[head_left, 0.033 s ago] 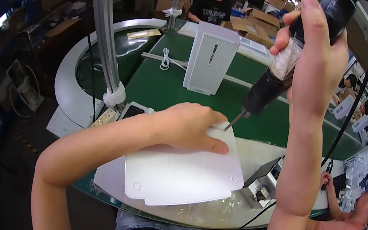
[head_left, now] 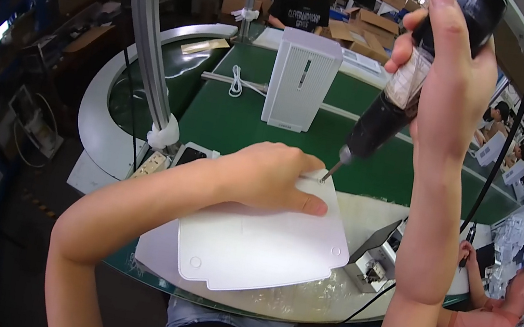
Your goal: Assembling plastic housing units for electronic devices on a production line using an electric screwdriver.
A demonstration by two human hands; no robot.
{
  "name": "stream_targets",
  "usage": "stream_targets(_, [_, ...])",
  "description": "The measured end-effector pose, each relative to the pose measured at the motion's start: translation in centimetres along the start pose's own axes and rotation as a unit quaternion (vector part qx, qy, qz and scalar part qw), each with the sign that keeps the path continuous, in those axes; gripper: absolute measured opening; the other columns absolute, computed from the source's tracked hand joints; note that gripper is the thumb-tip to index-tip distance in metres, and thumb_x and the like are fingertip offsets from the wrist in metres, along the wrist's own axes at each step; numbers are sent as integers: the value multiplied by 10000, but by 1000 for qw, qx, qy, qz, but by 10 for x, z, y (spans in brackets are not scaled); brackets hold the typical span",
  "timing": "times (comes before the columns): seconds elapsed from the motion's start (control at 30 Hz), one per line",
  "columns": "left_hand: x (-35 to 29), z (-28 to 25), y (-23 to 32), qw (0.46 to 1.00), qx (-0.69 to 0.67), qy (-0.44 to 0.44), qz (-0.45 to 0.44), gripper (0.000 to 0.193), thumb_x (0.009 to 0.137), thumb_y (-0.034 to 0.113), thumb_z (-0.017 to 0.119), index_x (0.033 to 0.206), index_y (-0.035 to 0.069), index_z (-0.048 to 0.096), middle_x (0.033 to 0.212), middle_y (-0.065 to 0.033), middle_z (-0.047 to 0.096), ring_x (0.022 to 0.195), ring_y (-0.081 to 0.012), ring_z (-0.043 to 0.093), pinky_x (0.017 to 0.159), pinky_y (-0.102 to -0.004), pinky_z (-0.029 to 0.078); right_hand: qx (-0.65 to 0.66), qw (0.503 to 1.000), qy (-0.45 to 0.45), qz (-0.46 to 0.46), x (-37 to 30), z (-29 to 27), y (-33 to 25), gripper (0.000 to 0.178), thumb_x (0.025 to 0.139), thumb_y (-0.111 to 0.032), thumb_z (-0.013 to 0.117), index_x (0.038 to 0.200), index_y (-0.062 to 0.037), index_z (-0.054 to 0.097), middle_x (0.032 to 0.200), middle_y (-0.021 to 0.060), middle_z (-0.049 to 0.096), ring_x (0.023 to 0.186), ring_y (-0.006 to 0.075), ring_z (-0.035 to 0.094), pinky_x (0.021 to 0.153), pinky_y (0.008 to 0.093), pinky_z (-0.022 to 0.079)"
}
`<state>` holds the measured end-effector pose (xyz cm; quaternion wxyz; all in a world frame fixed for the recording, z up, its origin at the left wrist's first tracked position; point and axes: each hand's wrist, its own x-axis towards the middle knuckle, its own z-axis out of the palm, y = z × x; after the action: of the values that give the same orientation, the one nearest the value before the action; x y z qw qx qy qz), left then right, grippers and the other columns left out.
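Note:
A white plate-like panel (head_left: 261, 250) with notched corners and small round marks lies at the bench's near edge. My left hand (head_left: 276, 180) grips its far part, thumb flat on the face and the other fingers bent toward the far edge, partly hidden. Raised at the upper right, my right hand (head_left: 454, 71) is wrapped round a black corded electric screwdriver (head_left: 379, 124) with clear tape on its body. The driver tilts down to the left, its thin bit meeting the panel's far right corner, close to my left fingers. Whether a screw sits under the tip is too small to tell.
A tall white ribbed device (head_left: 299, 83) stands on the green conveyor (head_left: 214, 117), beside a coiled white cable (head_left: 237, 82). Right of the panel is an open grey box (head_left: 374, 262) with small parts. A metal post (head_left: 151, 41) rises at left. Co-workers sit opposite and at right.

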<state>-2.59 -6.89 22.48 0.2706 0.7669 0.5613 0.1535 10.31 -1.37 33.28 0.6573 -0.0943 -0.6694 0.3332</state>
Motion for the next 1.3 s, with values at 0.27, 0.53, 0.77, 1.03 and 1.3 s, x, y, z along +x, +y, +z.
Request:
stream_targets(0.27, [5, 1, -4, 999, -1, 34, 18, 570, 765, 463, 680, 1107, 12, 609, 924, -212, 656, 888, -343, 629, 816, -388, 470, 33, 999, 20, 19, 1, 1, 4, 234, 887, -222, 597, 911, -13, 495, 705, 61, 556, 458, 110, 536, 407, 245, 445])
stream_targets(0.53, [-3, -1, -3, 999, -28, 20, 9, 600, 751, 434, 690, 1159, 6, 588, 969, -205, 656, 903, -337, 630, 832, -381, 472, -29, 984, 65, -165, -4, -15, -22, 325, 883, -302, 585, 862, 13, 511, 722, 93, 579, 449, 102, 537, 369, 216, 442])
stream_targets(0.77, [-48, 5, 6, 973, 139, 183, 23, 389, 824, 217, 598, 1124, -29, 572, 964, -220, 631, 889, -355, 620, 793, -375, 479, -271, 938, 209, -50, -116, -158, -30, 264, 885, -218, 536, 869, 43, 499, 641, 94, 524, 501, 122, 502, 450, 259, 415])
stream_targets(1.03, [-83, 53, -35, 855, -189, 477, -77, 502, 801, 359, 580, 1173, 24, 545, 1071, -151, 599, 918, -241, 624, 785, -305, 503, -289, 916, 278, -17, -232, -241, 55, 419, 865, -41, 560, 1192, 15, 304, 831, 111, 561, 578, 123, 550, 536, 243, 471])
stream_targets(1.3, [-87, 80, -24, 684, -571, 454, -22, 691, 819, 366, 491, 1350, -48, 338, 1235, -216, 486, 1090, -302, 537, 939, -363, 431, -306, 902, 272, 138, -239, -244, 74, 324, 877, -87, 578, 1141, -19, 403, 772, 80, 561, 528, 124, 531, 466, 233, 437])
